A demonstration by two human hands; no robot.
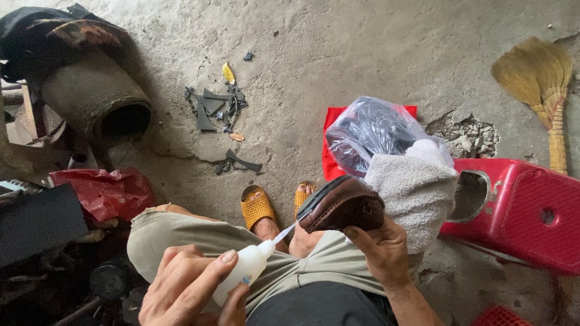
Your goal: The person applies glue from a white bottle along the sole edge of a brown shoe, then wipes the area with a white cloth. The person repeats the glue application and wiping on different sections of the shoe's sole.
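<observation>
My left hand [187, 287] grips a small white squeeze bottle [244, 270] with a thin nozzle; the nozzle tip touches the sole edge of a brown leather shoe [341, 204]. My right hand [377, 247] holds that shoe from below, sole edge turned left. My knees in beige trousers [181, 232] are under both hands. My feet in yellow sandals [257, 206] rest on the concrete floor.
A grey towel [417, 190] and a clear bag of dark items [371, 130] lie on a red cloth to the right. A red plastic stool [525, 208] lies tipped at right, a straw broom [538, 78] behind it. Black scraps [214, 105], a pipe [96, 93] and a red bag [106, 190] sit left.
</observation>
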